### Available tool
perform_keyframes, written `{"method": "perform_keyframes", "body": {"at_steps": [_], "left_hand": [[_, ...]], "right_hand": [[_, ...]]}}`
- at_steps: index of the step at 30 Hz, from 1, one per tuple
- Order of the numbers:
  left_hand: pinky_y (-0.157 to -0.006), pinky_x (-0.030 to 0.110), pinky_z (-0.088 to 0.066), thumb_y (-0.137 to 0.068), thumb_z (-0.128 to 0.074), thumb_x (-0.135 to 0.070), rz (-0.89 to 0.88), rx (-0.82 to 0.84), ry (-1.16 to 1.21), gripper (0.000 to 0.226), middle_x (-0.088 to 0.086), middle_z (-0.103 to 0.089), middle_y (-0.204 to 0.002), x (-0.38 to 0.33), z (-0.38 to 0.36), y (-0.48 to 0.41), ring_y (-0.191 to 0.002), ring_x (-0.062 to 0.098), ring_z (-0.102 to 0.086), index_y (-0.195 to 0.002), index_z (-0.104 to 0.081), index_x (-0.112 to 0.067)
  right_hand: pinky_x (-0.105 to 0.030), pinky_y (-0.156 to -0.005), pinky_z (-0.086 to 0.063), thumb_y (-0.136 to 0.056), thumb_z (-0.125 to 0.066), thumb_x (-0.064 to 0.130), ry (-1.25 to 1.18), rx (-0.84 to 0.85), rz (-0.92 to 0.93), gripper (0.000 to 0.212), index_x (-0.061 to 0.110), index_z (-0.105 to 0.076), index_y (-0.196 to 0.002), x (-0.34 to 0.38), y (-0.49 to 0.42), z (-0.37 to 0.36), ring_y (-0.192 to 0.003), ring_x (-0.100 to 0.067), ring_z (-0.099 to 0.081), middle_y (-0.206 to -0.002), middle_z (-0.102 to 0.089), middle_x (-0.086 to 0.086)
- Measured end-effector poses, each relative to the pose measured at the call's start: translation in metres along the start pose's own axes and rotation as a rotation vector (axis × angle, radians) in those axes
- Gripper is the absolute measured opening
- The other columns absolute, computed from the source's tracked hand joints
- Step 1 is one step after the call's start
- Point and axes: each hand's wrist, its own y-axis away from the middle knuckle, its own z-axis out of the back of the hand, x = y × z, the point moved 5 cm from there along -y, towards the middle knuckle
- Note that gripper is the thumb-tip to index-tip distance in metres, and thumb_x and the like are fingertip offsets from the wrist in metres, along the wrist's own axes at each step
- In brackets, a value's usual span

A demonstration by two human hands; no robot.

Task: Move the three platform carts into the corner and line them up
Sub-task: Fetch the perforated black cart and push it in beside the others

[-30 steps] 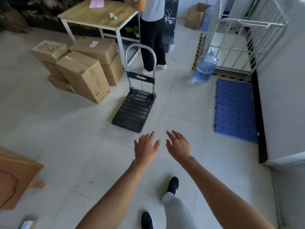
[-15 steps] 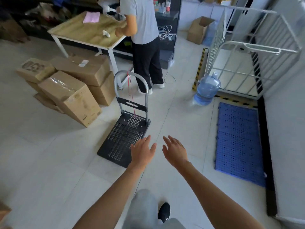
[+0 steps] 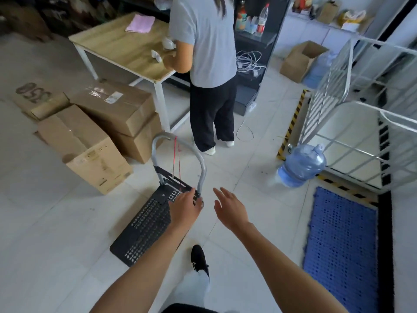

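Both bare arms reached forward and down. The left hand (image 3: 185, 208) and right hand (image 3: 228, 207) were spread, fingers loose, holding nothing.

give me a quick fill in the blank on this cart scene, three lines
The platform cart has a ___ deck.
A ___ cord hangs from its handle.
A ___ cloth lies on the wooden table.
Missing words: black; red; pink.
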Motion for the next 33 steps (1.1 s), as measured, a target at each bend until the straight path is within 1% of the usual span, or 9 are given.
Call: {"method": "perform_keyframes", "body": {"at_steps": [4,6,11,14,19,22,25,28,33], "left_hand": [[-0.103,0.061,-0.037,-0.092,-0.043,-0.054,0.017,0.005,-0.018,0.052,0.0,-0.06,-0.13,-0.018,0.02,-0.091,-0.125,0.023,-0.051,-0.135,-0.046,-0.024],[-0.097,0.057,-0.045,-0.091,-0.041,-0.056,0.023,-0.011,-0.008,0.051,0.0,-0.063,-0.126,-0.021,0.025,-0.124,-0.121,0.022,-0.054,-0.13,-0.048,-0.023],[-0.084,0.048,-0.053,-0.09,-0.048,-0.053,0.089,-0.073,0.013,0.039,-0.004,-0.071,-0.1,-0.027,0.03,-0.198,-0.098,0.018,-0.065,-0.112,-0.057,-0.023],[-0.073,0.045,-0.056,-0.089,-0.044,-0.059,0.201,-0.109,0.025,0.038,-0.008,-0.068,-0.083,-0.017,0.02,-0.241,-0.081,0.015,-0.067,-0.104,-0.057,-0.027],[-0.092,0.058,-0.046,-0.088,-0.032,-0.062,0.489,-0.165,0.094,0.05,-0.003,-0.067,-0.106,-0.004,0.007,-0.292,-0.105,0.021,-0.063,-0.124,-0.047,-0.031],[-0.1,0.055,-0.041,-0.091,-0.041,-0.054,0.687,-0.214,0.171,0.051,-0.004,-0.061,-0.125,-0.008,0.016,-0.303,-0.117,0.021,-0.056,-0.137,-0.038,-0.032],[-0.1,0.054,-0.042,-0.091,-0.043,-0.048,0.875,-0.306,0.286,0.047,-0.001,-0.061,-0.125,-0.01,0.02,-0.301,-0.119,0.023,-0.054,-0.136,-0.038,-0.036],[-0.103,0.055,-0.039,-0.091,-0.042,-0.049,1.084,-0.376,0.441,0.051,0.001,-0.056,-0.133,-0.001,0.006,-0.285,-0.124,0.023,-0.05,-0.138,-0.039,-0.031],[-0.103,0.05,-0.04,-0.089,-0.032,-0.064,1.308,-0.501,0.593,0.059,-0.004,-0.054,-0.138,0.005,-0.025,-0.259,-0.126,0.02,-0.049,-0.139,-0.039,-0.033]], "right_hand": [[-0.042,-0.106,-0.038,-0.099,-0.037,0.031,0.0,-0.001,0.023,0.045,0.027,-0.032,-0.144,-0.005,-0.092,0.031,-0.136,-0.025,-0.036,-0.151,-0.036,-0.004],[-0.042,-0.105,-0.039,-0.099,-0.037,0.032,0.001,0.011,0.03,0.045,0.028,-0.032,-0.144,-0.009,-0.128,0.039,-0.136,-0.025,-0.035,-0.151,-0.035,-0.002],[-0.04,-0.106,-0.038,-0.099,-0.038,0.033,0.037,0.077,0.11,0.046,0.027,-0.031,-0.145,-0.023,-0.23,0.047,-0.136,-0.024,-0.035,-0.152,-0.035,-0.002],[-0.039,-0.108,-0.034,-0.099,-0.037,0.032,0.056,0.14,0.199,0.047,0.028,-0.031,-0.145,-0.024,-0.294,0.044,-0.137,-0.023,-0.033,-0.152,-0.034,-0.002],[-0.037,-0.111,-0.028,-0.097,-0.041,0.028,0.112,0.295,0.452,0.048,0.025,-0.034,-0.144,-0.006,-0.395,0.035,-0.137,-0.023,-0.032,-0.152,-0.034,-0.003],[-0.037,-0.108,-0.033,-0.094,-0.046,0.026,0.16,0.366,0.66,0.049,0.024,-0.038,-0.143,0.015,-0.439,0.026,-0.134,-0.024,-0.037,-0.149,-0.039,-0.005],[-0.036,-0.109,-0.029,-0.096,-0.043,0.027,0.258,0.466,0.833,0.05,0.025,-0.034,-0.145,0.038,-0.469,0.008,-0.137,-0.022,-0.031,-0.152,-0.033,-0.003],[-0.042,-0.112,-0.028,-0.095,-0.044,0.026,0.34,0.53,1.037,0.049,0.022,-0.036,-0.143,0.074,-0.471,-0.022,-0.138,-0.028,-0.03,-0.15,-0.036,-0.008],[-0.051,-0.104,-0.039,-0.085,-0.06,0.02,0.417,0.572,1.379,0.044,0.018,-0.054,-0.129,0.125,-0.436,-0.064,-0.129,-0.035,-0.041,-0.138,-0.051,-0.013]]}}
